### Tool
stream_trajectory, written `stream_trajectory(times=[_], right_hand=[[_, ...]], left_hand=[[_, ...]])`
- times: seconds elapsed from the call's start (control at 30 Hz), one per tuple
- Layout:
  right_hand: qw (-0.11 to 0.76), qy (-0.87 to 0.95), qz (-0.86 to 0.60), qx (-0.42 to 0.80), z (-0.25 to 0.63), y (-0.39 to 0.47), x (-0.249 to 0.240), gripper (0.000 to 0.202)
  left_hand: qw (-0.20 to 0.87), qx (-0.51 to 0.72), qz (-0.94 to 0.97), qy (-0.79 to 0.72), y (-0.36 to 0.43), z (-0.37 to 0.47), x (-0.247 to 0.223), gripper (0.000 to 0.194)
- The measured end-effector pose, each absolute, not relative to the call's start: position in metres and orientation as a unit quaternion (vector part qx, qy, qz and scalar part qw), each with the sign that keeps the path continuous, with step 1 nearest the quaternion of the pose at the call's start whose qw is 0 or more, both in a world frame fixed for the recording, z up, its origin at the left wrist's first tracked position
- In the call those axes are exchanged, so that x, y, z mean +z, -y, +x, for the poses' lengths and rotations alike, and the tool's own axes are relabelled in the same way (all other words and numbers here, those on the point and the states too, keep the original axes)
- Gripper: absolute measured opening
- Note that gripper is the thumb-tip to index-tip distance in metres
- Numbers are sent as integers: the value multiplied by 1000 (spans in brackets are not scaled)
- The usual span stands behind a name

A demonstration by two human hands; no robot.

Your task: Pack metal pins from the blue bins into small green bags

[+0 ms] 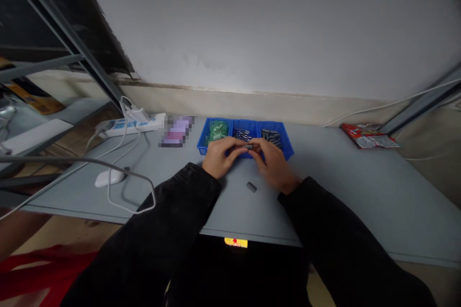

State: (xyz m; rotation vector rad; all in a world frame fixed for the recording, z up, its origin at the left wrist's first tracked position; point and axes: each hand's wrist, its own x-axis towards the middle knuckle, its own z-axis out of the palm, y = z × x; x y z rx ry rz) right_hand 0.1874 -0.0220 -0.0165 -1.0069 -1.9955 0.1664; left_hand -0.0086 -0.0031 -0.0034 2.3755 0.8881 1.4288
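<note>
Between their fingertips, my left hand [219,156] and my right hand [273,163] pinch a small dark grey cylinder [248,147], held just in front of the blue bins. A second dark grey cylinder [251,186] lies on the table below my hands. Behind them stand three joined blue bins [202,144]. The left one holds green and clear small pieces [218,130], the middle one thin shiny metal pins [242,135], and the right one several dark grey cylinders [271,137]. My fingers partly hide the front of the bins.
A white power strip [135,124] with plugs and cables lies at the back left, beside a blurred-out phone-like object [177,131]. Nearer is a white rounded device [110,177] with a cable. A red packet [369,136] lies at the back right. The wall stands behind the table [334,187].
</note>
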Motion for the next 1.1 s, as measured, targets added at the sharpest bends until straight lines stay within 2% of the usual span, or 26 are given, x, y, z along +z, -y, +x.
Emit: stream_trajectory(times=[0.2, 0.5, 1.1], right_hand=[[432, 800, -413, 50, 188, 22, -15, 12], [427, 806, -408, 25, 188, 24, -8, 19], [432, 809, -398, 18, 189, 23, -9, 21]], left_hand=[[113, 482, 815, -301, 4, -8, -3, 14], [118, 483, 813, -304, 6, -8, -2, 14], [121, 487, 813, -295, 5, -8, -2, 12]])
